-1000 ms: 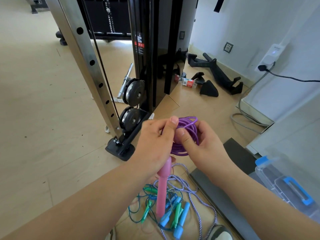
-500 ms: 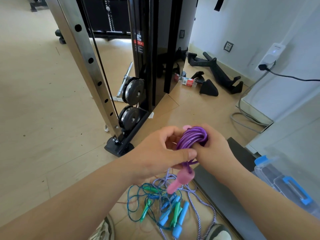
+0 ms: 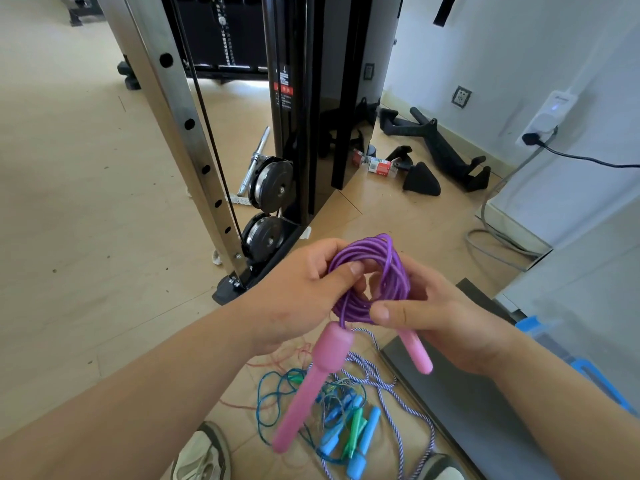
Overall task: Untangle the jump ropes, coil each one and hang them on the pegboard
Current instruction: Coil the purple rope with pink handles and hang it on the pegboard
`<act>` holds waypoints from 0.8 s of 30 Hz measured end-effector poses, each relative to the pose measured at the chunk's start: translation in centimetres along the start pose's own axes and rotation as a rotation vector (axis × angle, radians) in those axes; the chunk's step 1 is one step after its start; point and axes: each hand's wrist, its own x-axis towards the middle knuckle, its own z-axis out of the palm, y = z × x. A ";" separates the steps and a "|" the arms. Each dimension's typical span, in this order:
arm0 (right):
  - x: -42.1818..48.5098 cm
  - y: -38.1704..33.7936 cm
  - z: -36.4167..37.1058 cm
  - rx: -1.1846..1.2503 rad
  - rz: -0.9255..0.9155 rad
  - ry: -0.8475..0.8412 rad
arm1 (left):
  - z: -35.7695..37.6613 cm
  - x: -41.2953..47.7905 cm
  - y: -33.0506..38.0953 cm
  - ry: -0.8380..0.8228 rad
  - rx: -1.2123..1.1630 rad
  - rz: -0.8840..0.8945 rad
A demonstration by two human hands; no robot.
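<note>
Head camera, looking down, and both hands are meeting at chest height over the floor. The left hand point(image 3: 301, 296) is gripping the purple rope point(image 3: 372, 268), which is wound into a tight coil of many loops, with the thumb pressing across the top of the coil and the fingers curling in behind it. The right hand point(image 3: 440, 317) is holding the same coil from the other side, its thumb lying flat across the bottom loops, fingers wrapping round the back. So both hands are closing on that coil, held up in the air between them.

One pink handle point(image 3: 308, 389) is dangling free from the coil's lower edge, slanting down and to the left. The second pink handle point(image 3: 415, 351) is poking out beneath the right thumb, angling down and to the right.

Below on the tiles, the other ropes are lying in a tangle point(image 3: 332, 403): blue and green handles point(image 3: 356, 431) bunching together, thin teal cord looping around them, and a blue-and-white braided rope point(image 3: 391, 386) snaking past towards a dark mat point(image 3: 460, 410). Two shoes point(image 3: 204, 455) are showing at the bottom edge. A steel upright point(image 3: 187, 133) is rising at left with weight plates point(image 3: 273, 185) beside it.
</note>
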 end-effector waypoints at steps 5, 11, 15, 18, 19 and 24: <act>-0.5 -0.3 -0.5 -0.144 0.050 0.022 | -1.2 0.3 -0.4 0.141 0.176 0.035; 0.4 1.2 -0.8 -0.446 0.170 0.269 | -1.5 0.8 -0.6 0.198 0.281 0.007; 1.4 1.7 -1.3 -0.414 0.206 0.413 | -2.3 1.1 0.2 0.252 0.226 0.026; 1.6 2.1 -1.8 -0.428 0.220 0.427 | -2.3 0.7 0.6 0.230 0.174 0.041; 1.5 2.2 -1.7 -0.446 0.232 0.387 | -2.2 0.5 0.7 0.223 0.162 0.041; 0.4 1.2 -0.2 -0.119 0.089 0.224 | -1.8 0.2 0.5 0.142 0.132 0.035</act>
